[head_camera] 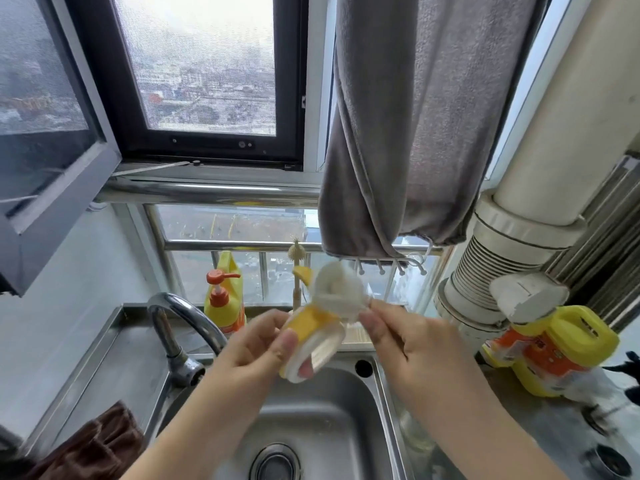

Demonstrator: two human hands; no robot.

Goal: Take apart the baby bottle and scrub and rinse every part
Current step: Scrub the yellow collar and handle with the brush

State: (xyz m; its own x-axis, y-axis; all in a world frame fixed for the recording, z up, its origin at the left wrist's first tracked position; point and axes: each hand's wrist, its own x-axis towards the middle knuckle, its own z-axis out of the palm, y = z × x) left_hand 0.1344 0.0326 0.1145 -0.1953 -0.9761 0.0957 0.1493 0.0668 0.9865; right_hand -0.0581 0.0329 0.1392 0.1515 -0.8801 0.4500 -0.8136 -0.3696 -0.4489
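Above the steel sink I hold a baby bottle part, a yellow collar with a clear ring below it. My left hand grips it from the left, thumb on the yellow collar. A white sponge brush head sits at the top of the part, blurred. My right hand pinches something at the brush's right side; what it holds is hidden by the fingers and the blur.
A chrome tap stands left of the sink. A yellow soap pump bottle and a small brush stand at the window rail. A grey towel hangs above. Yellow detergent bottles lie at right, a brown cloth at lower left.
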